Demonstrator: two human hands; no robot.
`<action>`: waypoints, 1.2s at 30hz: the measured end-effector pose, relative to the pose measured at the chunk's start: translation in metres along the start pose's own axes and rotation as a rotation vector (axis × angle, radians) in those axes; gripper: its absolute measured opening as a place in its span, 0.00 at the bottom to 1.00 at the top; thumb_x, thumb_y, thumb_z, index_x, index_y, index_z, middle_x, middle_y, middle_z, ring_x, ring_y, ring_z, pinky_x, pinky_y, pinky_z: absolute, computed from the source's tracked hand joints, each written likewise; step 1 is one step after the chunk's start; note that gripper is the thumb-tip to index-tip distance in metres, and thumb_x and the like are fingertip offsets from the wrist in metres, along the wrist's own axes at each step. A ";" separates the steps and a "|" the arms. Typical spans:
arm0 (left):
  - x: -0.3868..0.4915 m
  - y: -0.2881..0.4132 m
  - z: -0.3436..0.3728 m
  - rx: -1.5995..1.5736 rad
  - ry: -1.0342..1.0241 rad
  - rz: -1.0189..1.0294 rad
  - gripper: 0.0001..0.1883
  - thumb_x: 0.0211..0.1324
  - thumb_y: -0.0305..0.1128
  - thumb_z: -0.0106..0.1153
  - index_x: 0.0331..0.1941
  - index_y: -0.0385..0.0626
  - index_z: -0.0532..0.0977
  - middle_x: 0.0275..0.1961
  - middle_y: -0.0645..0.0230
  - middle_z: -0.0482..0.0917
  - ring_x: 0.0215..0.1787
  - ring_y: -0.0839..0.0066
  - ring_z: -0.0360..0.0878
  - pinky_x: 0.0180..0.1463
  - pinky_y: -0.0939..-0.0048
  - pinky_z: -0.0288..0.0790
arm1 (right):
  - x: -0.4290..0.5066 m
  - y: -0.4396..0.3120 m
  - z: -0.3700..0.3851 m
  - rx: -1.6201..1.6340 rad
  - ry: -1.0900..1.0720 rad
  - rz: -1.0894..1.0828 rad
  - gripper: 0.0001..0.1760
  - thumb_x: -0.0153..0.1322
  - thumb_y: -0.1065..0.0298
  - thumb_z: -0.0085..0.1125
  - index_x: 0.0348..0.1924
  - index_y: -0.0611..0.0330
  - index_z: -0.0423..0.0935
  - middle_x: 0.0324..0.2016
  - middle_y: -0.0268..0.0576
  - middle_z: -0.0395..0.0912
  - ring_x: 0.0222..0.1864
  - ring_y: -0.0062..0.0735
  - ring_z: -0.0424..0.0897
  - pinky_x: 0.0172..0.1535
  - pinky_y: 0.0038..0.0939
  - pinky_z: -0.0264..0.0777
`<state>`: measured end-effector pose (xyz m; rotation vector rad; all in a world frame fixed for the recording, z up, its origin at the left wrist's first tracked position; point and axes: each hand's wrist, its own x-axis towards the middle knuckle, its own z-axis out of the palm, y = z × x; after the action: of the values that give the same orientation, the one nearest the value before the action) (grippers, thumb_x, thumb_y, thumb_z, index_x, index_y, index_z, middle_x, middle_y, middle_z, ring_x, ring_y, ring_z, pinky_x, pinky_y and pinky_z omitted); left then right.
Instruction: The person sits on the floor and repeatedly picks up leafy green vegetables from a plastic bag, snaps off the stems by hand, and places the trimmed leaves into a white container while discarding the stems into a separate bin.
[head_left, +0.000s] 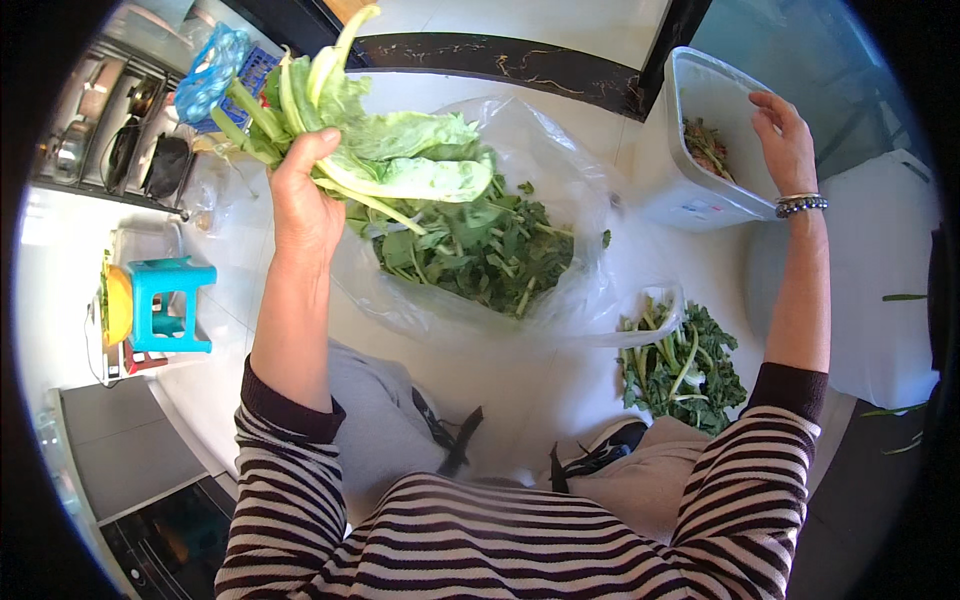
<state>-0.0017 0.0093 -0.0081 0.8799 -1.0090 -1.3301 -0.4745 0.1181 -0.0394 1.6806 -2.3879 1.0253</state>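
Observation:
My left hand (306, 191) is closed around a bunch of leafy greens (405, 154) with thick pale stalks, held up at the upper left. Below and to its right, a clear plastic bag (570, 300) lies wide open on the floor with darker leafy greens (472, 247) in it. My right hand (784, 139), with a bracelet at the wrist, is over the rim of a white plastic bin (675, 165); its fingers are apart and nothing shows in them. Plant scraps (709, 154) lie inside the bin. A pile of loose greens (682, 367) rests on the floor near my right foot.
A teal plastic stool (171, 300) and a yellow bowl (118, 306) are at the left. A blue basket (259, 71) with a blue plastic bag (214, 71) stands by a rack of pans (120, 120). A dark stone threshold (510, 64) crosses the top.

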 end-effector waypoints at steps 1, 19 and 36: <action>0.002 0.004 -0.001 -0.067 0.003 -0.026 0.24 0.49 0.26 0.51 0.54 0.38 0.68 0.51 0.60 0.75 0.53 0.65 0.73 0.60 0.61 0.66 | -0.004 -0.020 0.007 0.102 -0.102 -0.007 0.16 0.67 0.72 0.52 0.48 0.62 0.76 0.42 0.43 0.79 0.44 0.31 0.78 0.50 0.30 0.70; 0.000 0.014 -0.013 0.709 0.130 0.621 0.15 0.46 0.23 0.59 0.41 0.39 0.72 0.38 0.66 0.78 0.37 0.73 0.76 0.43 0.72 0.69 | -0.112 -0.124 0.244 0.432 -0.835 0.209 0.16 0.63 0.68 0.50 0.43 0.60 0.79 0.34 0.52 0.82 0.34 0.40 0.82 0.41 0.34 0.75; -0.005 0.001 -0.013 0.819 0.064 0.778 0.11 0.43 0.22 0.60 0.34 0.40 0.72 0.31 0.68 0.77 0.30 0.77 0.73 0.36 0.75 0.69 | -0.150 -0.164 0.296 0.107 -0.705 -0.102 0.15 0.66 0.57 0.50 0.37 0.56 0.79 0.32 0.58 0.79 0.38 0.53 0.79 0.45 0.44 0.73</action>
<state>0.0111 0.0141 -0.0115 0.9474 -1.6606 -0.2018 -0.1777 0.0512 -0.2494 2.5059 -2.5949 0.6135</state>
